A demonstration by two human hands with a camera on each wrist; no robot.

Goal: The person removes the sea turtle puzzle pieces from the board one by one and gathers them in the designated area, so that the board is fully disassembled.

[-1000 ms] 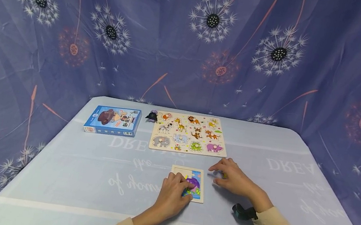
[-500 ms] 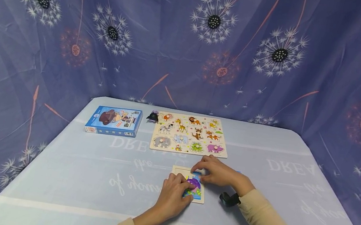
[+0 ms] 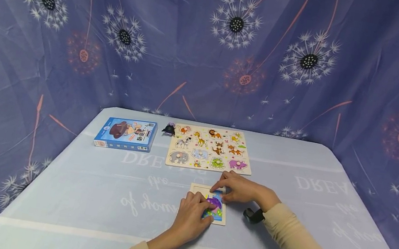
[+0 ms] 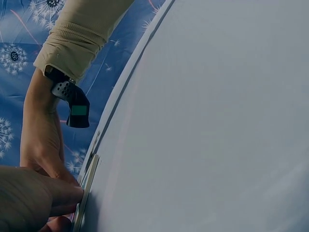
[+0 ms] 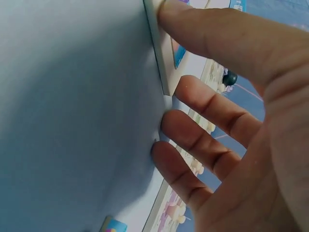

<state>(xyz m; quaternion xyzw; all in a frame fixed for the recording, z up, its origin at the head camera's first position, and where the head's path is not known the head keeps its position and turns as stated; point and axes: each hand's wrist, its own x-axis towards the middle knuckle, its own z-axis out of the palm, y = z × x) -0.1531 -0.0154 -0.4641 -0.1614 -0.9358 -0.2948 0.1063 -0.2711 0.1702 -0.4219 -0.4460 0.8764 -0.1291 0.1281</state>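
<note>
A small square jigsaw puzzle board point(image 3: 224, 217) with a pale wooden rim lies before me, showing a purple figure on blue. Its upper left part shows bare wood. My left hand point(image 3: 191, 212) holds the board from the left, index finger over the picture and thumb at the lower edge. At the upper right corner, my right hand point(image 3: 243, 190) spans a blue puzzle piece point(image 3: 218, 193) between index finger and thumb. In the right wrist view the thumb point(image 5: 207, 29) touches the board's rim and the other fingers are loosely bent; the index fingertip is hidden.
Behind the hands lies a larger wooden animal peg puzzle point(image 3: 206, 147). A blue box point(image 3: 126, 134) stands at the back left, with a small black figure point(image 3: 169, 129) between them. A loose colourful piece point(image 5: 115, 225) lies on the table in the right wrist view.
My right hand has moved left from beside the puzzle board onto its upper right corner, leaving a loose piece on the table. The left hand has stayed on the board.
</note>
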